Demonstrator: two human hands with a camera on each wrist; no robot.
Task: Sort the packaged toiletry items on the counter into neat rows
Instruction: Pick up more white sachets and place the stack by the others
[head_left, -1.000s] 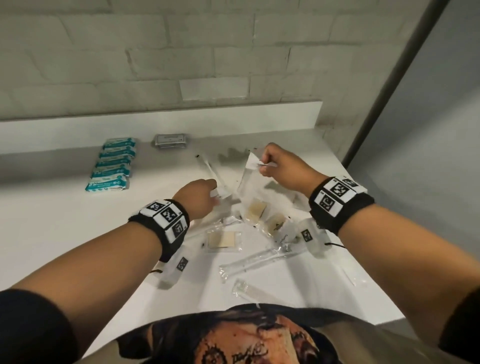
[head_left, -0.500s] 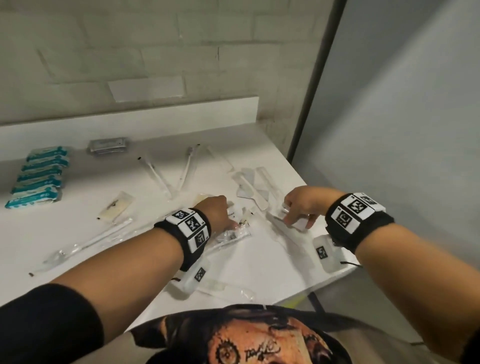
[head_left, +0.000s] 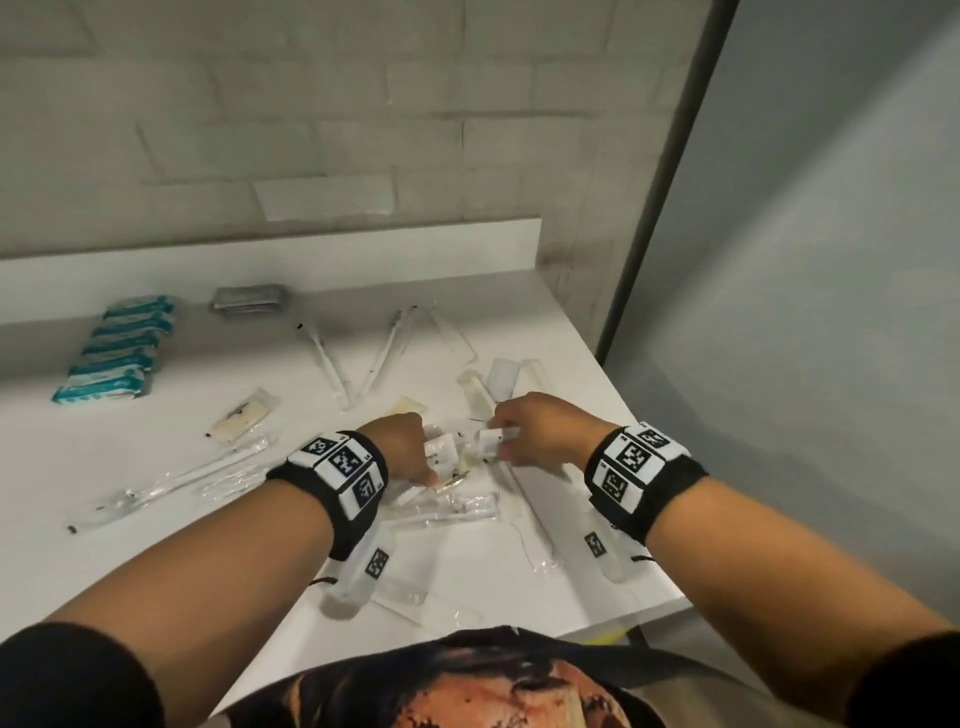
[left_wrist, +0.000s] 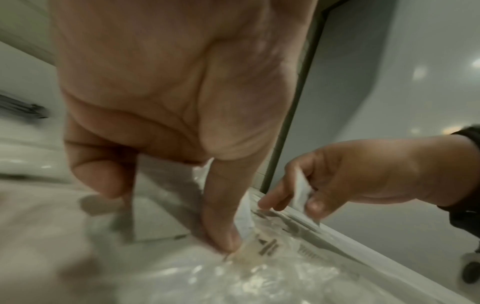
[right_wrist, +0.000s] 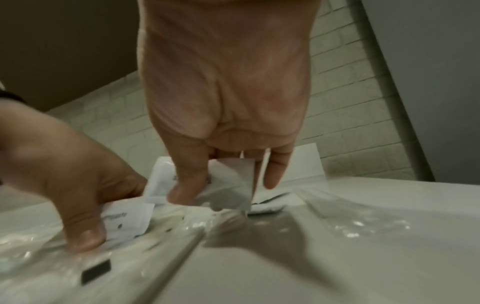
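Observation:
Both hands work in a heap of clear-wrapped toiletry packets on the white counter (head_left: 130, 467). My left hand (head_left: 410, 447) pinches a small white sachet (head_left: 439, 452) between thumb and fingers, its thumb tip down on a clear packet (left_wrist: 262, 253). My right hand (head_left: 524, 428) holds another white sachet (head_left: 491, 441), seen as a folded white packet (right_wrist: 228, 185) under its thumb. Wrapped toothbrushes (head_left: 384, 353) lie behind the hands. A long clear-wrapped one (head_left: 182, 483) lies to the left.
A row of teal-and-white packs (head_left: 114, 353) lines the back left, with a dark grey packet stack (head_left: 248, 300) beside it. A beige packet (head_left: 241, 415) lies left of centre. The counter's right edge (head_left: 623, 415) drops off beside my right hand; a tiled wall stands behind.
My right hand came down from holding a clear bag up and now grips a white sachet in the heap. The left hand stays low in the heap, holding its sachet.

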